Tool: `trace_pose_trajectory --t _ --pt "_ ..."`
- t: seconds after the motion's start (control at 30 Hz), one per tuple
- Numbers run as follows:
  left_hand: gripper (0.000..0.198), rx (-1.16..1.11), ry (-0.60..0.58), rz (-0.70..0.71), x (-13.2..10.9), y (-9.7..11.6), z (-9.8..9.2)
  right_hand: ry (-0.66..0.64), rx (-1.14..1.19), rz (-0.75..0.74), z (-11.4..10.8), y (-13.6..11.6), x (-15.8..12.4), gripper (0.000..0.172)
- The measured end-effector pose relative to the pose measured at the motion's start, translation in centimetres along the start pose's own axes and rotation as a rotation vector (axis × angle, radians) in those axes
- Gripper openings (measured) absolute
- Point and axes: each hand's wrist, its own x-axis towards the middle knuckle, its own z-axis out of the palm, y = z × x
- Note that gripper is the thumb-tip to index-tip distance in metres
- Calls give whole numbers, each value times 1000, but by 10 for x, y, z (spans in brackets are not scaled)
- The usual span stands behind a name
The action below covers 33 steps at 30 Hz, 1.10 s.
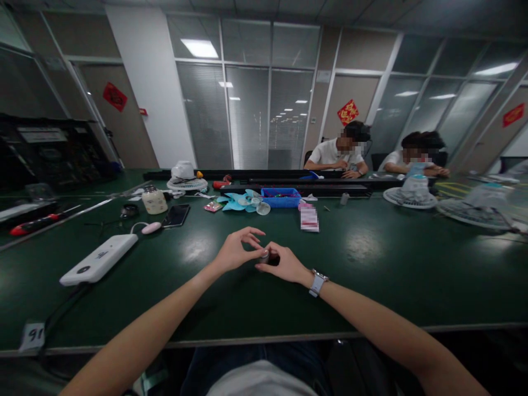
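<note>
In the head view, a small silvery metal cylinder is between my fingertips, just above the green table. My right hand curls its thumb and index finger around the cylinder from the right. From the left, my left hand presses its thumb against it, with the other fingers arched over and partly stretched out. Fingers hide much of the cylinder, so its exact kind does not show. Beyond the hands lie light blue fan blades, a blue basket with small parts inside, and a pink-and-white card.
A white power bank with a cable, a phone and a cream jar are on the left. White fan assemblies stand farther back. Two people sit across the table. Another small cylinder stands right of the card.
</note>
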Motion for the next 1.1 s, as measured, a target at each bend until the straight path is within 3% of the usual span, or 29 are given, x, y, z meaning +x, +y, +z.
trace_pose_trajectory --t 0.23,0.4,0.57,0.8,1.1 --pt "60 -94 -130 -6 0 2 -8 -20 64 -12 -2 -8 -2 30" --pt "64 -22 -83 69 -1 5 -5 -4 19 -30 -2 -6 -2 31" --pt "57 -7 -56 14 -1 7 -3 -19 11 -14 -1 -6 -2 31" --pt "61 -34 -189 62 -3 13 -7 -13 -36 -41 -1 -4 -1 33" --pt "60 77 -87 29 0 5 -9 -17 -27 -29 -1 -4 -1 32"
